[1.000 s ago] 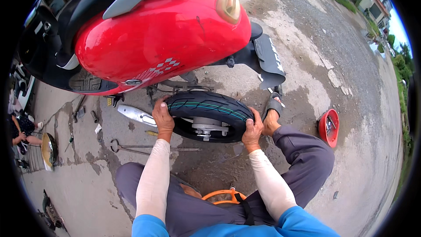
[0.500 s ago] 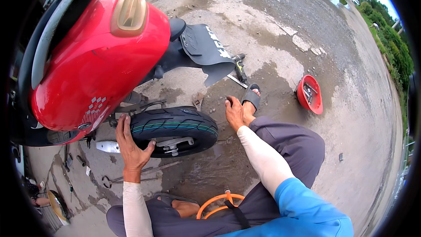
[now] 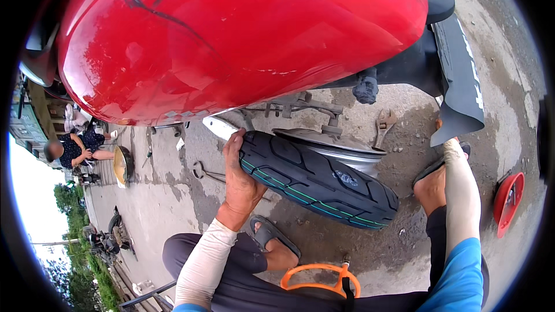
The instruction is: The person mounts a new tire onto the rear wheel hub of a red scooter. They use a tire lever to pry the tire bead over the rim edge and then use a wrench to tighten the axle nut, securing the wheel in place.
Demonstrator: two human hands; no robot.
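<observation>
A black tyre (image 3: 312,182) with a green and a blue line round its tread stands tilted below the red scooter body (image 3: 243,40). A silver rim (image 3: 370,163) shows on its far side. My left hand (image 3: 241,182) grips the tyre's left end, fingers curled over its edge; the thumb is hidden. To the right, my right hand (image 3: 450,138) reaches down beside the grey mudflap (image 3: 457,81), which covers most of it, so its fingers do not show. An adjustable wrench (image 3: 383,127) lies on the ground just past the wheel.
An orange ring-shaped frame (image 3: 321,271) stands between my legs. Right of my foot lies a red helmet-like bowl (image 3: 509,202) holding metal parts. Long metal tools (image 3: 208,173) lie to the left. Another person (image 3: 84,150) sits at the far left near a round pan (image 3: 121,164).
The view has come closer to the scooter and swung left. The tyre now sits slanted, with my left hand round its left end. My right hand has moved away, behind the mudflap.
</observation>
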